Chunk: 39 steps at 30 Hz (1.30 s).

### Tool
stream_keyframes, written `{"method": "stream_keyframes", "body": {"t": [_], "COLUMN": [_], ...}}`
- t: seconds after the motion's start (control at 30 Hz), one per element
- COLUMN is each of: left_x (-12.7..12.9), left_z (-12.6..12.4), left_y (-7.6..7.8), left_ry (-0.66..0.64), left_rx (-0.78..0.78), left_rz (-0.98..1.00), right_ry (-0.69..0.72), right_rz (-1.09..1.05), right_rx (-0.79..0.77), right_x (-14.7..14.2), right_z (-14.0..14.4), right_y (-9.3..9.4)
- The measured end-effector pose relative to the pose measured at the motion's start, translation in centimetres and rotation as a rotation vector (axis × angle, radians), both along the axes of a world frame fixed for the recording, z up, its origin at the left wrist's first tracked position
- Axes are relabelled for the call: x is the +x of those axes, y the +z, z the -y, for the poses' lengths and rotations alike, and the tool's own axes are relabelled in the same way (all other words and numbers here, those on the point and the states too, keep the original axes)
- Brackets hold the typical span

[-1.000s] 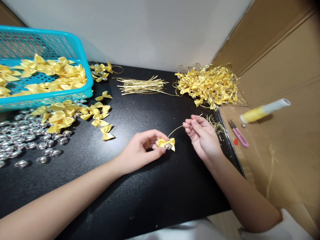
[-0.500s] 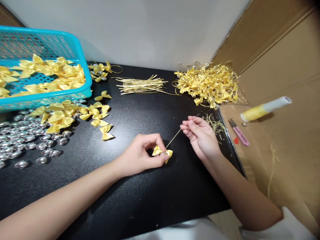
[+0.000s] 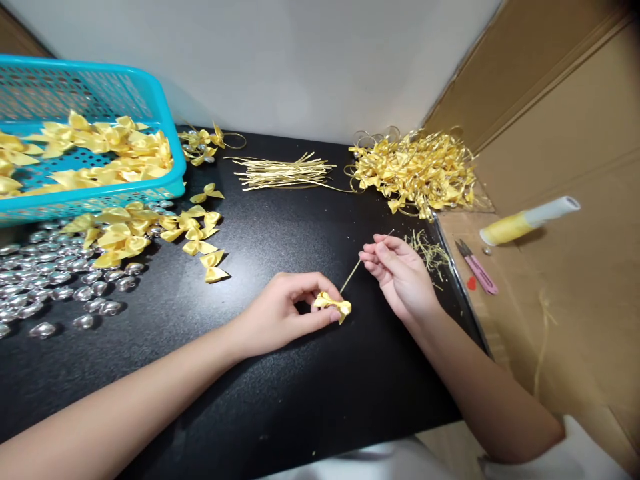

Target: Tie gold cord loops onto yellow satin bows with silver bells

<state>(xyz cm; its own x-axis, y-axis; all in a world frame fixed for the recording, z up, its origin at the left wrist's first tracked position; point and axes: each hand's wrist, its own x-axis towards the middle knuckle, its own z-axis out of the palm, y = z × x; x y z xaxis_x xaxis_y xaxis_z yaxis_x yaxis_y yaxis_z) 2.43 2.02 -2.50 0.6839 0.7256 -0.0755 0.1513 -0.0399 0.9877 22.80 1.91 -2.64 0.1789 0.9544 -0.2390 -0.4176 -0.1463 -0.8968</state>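
My left hand [image 3: 280, 312] pinches a small yellow satin bow [image 3: 334, 305] between thumb and fingers just above the black table [image 3: 300, 387]. A thin gold cord [image 3: 353, 271] runs from the bow up and to the right into my right hand [image 3: 400, 273], whose fingertips are closed on its upper end. The cord is pulled straight between the two hands. Both forearms reach in from the near edge.
A turquoise basket [image 3: 100, 193] of yellow bows sits at the far left, with loose bows [image 3: 150, 230] and several silver heart beads [image 3: 55, 280] in front. Gold cords [image 3: 283, 171] and a pile of bows with cord loops [image 3: 417, 170] lie at the back. Snips [image 3: 477, 268] and a yellow thread spool [image 3: 525, 221] rest on cardboard at the right.
My left hand has drawn the bow down and toward me, turning it. The cord went from a slack curve to a straight line, and my right hand shifted slightly left.
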Motion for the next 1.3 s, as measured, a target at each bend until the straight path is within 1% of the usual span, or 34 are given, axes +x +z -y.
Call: {"method": "stream_keyframes", "body": {"t": [0.13,0.23,0.37,0.43,0.53,0.63,0.7,0.77,0.83,0.93,1.0,1.07,1.17,1.23,1.27,1.3], "left_x": [0.0,-0.1,-0.1,-0.1,0.0,-0.1,-0.2,-0.3,-0.3,-0.1,0.1,0.3,0.5,0.6,0.6,0.7], "left_z": [0.0,0.0,0.3,0.5,1.0,1.3,1.4,1.6,1.8,2.0,2.2,2.4,2.7,2.9,3.0,3.1], "left_y": [0.1,0.2,0.2,-0.1,-0.7,-0.9,-0.7,-0.3,0.2,0.7,0.9,1.1,1.3,1.4,1.4,1.4], "left_ry": [-0.004,-0.027,-0.066,-0.041,0.036,0.093,0.087,0.051,-0.001,-0.082,-0.117,-0.121,-0.105,-0.100,-0.097,-0.094], "left_rx": [0.055,0.158,0.391,0.546,0.782,0.890,0.958,1.032,1.081,1.127,1.167,1.198,1.197,1.190,1.190,1.194], "left_rz": [0.002,-0.019,-0.054,-0.109,-0.253,-0.370,-0.431,-0.523,-0.631,-0.746,-0.785,-0.826,-0.897,-0.926,-0.936,-0.943], "right_ry": [-0.041,-0.053,-0.043,-0.025,-0.005,-0.011,-0.024,-0.024,0.002,0.057,0.088,0.127,0.173,0.226,0.286,0.381], "right_rz": [0.002,-0.015,-0.021,0.005,0.058,0.162,0.298,0.501,0.739,1.059,1.231,1.302,1.316,1.301,1.299,1.312], "right_rx": [0.013,0.007,-0.006,-0.015,-0.043,-0.051,-0.033,0.018,0.117,0.297,0.348,0.362,0.408,0.492,0.563,0.652], "right_x": [0.1,0.0,0.3,0.5,0.5,0.2,-0.1,-0.4,-0.9,-2.5,-3.7,-4.7,-5.0,-4.5,-4.2,-3.8], "right_z": [0.1,0.1,0.0,-0.2,-0.4,-0.5,-0.8,-1.5,-2.4,-4.2,-5.2,-5.7,-5.7,-5.2,-5.0,-4.7], "right_y": [-0.1,-0.2,-0.3,-0.3,-0.4,-0.5,-0.6,-0.7,-0.6,-0.7,-1.0,-1.3,-1.6,-1.3,-1.1,-0.8]}}
